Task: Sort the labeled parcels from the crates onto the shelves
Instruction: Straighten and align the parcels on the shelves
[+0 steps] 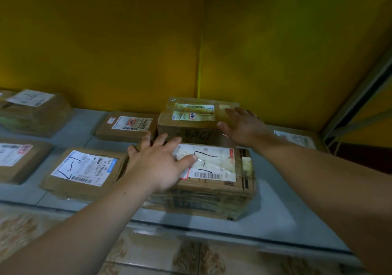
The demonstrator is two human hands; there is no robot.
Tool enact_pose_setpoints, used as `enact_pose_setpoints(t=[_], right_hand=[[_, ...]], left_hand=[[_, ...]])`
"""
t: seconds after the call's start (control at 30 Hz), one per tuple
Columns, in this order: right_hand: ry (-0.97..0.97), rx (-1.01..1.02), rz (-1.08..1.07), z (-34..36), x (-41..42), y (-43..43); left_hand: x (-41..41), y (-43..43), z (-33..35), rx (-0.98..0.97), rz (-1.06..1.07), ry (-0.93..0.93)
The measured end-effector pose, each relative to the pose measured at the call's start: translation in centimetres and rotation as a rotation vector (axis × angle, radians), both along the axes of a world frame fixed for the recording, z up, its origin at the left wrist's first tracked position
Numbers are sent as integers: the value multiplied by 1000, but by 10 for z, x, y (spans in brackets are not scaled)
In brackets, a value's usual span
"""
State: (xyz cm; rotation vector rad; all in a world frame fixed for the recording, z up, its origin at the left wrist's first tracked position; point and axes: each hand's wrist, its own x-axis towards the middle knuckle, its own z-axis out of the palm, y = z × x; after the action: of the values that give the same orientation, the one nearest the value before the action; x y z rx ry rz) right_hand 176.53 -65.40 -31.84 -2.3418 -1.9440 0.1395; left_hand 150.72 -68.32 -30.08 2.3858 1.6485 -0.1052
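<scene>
A taped cardboard parcel (214,187) with a white label lies near the front of the grey shelf (273,211). My left hand (158,162) rests flat on its top left, fingers spread over the label. Behind it stands a taller brown parcel (191,124) with a label under clear tape. My right hand (241,126) hovers at that parcel's right end with straight fingers, holding nothing; whether it touches the box I cannot tell.
More labelled parcels lie on the shelf: a flat one (84,173) left of my left hand, another (127,126) behind it, two (31,111) (19,158) at far left, one (297,139) at right. Yellow wall behind, metal shelf post (356,96) at right, tiled floor below.
</scene>
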Motion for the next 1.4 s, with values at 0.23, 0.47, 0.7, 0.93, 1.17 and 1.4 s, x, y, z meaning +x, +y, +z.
enact_pose_setpoints(t=[0.23,0.47,0.7,0.93,1.17,1.4], right_hand=[[-19,-47,-174,-7,56,-66],[108,-61,-239,-31,104,-87],[108,-115,-238,-65,144,-75],[39,-18,-266,-88,164,-62],[117,-77,-353,-107,174,-61],[94,-117,-359,-117,169,-58]], left_hand=[[10,-1,12,-52,-35,50],[106,-39,12,17,-139,-45],[123,-42,-4,102,-100,45],[123,-42,-6,138,-74,29],[123,-45,-7,134,-70,26],[123,-44,-6,140,-78,25]])
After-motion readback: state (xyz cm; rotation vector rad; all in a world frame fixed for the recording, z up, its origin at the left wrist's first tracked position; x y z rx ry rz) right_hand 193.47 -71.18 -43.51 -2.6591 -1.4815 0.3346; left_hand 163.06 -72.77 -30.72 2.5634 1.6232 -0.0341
